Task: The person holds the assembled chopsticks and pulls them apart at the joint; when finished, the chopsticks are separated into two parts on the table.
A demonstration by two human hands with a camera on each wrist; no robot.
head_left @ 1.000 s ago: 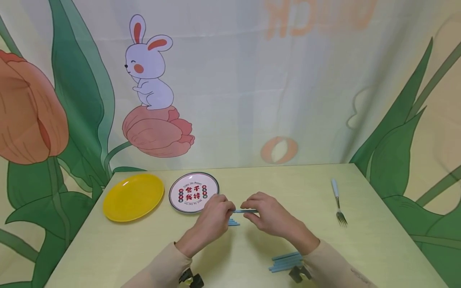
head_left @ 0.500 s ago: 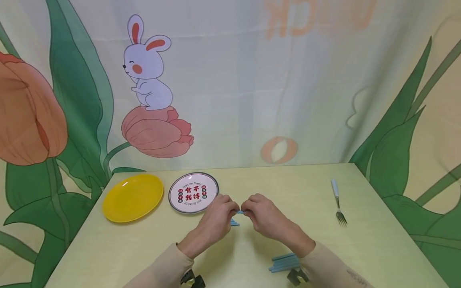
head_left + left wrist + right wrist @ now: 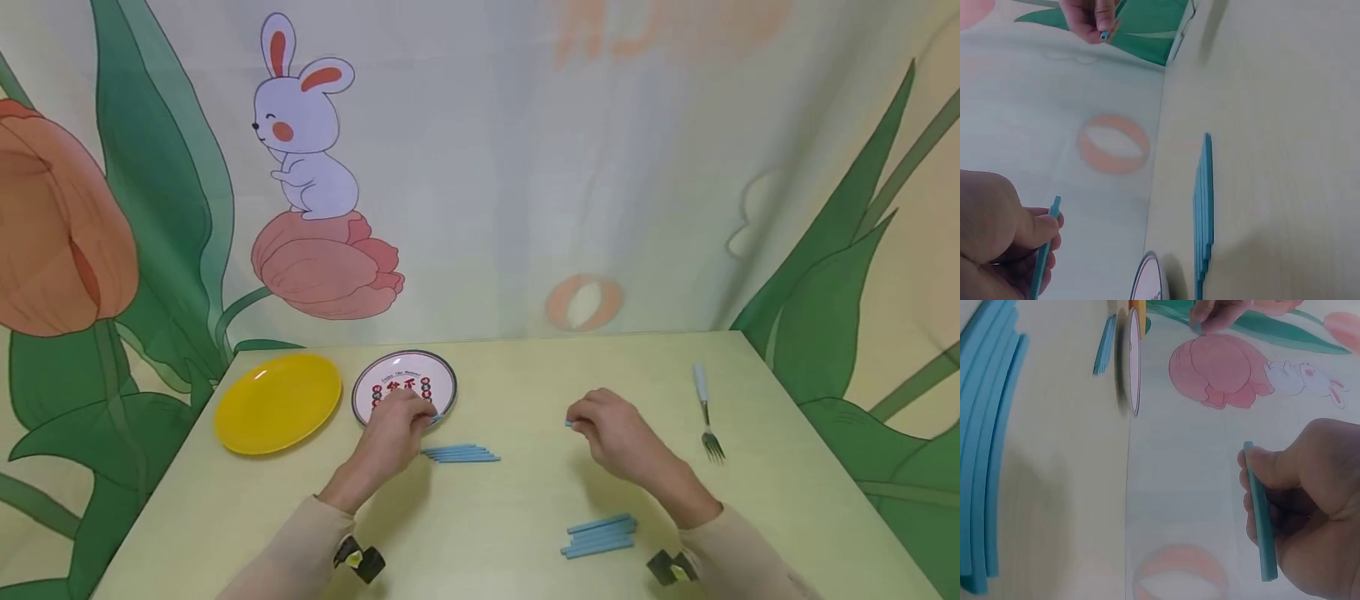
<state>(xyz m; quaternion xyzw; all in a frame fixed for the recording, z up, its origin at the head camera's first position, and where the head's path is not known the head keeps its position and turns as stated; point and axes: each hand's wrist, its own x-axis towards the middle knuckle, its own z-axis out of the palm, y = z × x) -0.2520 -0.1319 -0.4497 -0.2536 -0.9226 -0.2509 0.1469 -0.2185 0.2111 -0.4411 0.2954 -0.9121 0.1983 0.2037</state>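
Observation:
My left hand (image 3: 393, 429) pinches a slim blue chopstick half (image 3: 1042, 259), which has a narrower peg at its upper end in the left wrist view. In the head view this hand overlaps the white plate (image 3: 362, 398) with red lettering. Well apart to the right, my right hand (image 3: 618, 433) holds a thicker, square-sided blue chopstick half (image 3: 1261, 519) between thumb and fingers. Several slim blue pieces (image 3: 459, 453) lie side by side on the table near the left hand. Nearer the front, below the right hand, lies a bundle of several thicker blue pieces (image 3: 600, 534).
A yellow plate (image 3: 279, 404) stands at the table's back left, beside the white plate. Toward the right edge lies a fork (image 3: 707, 412) with a pale handle. Behind the table (image 3: 510, 525) hangs a printed curtain (image 3: 480, 183) with a rabbit and tulips.
Both hands were together over one blue chopstick; it has come apart in two. The left hand has moved left and the right hand right, each with a piece. The slim pieces are now uncovered.

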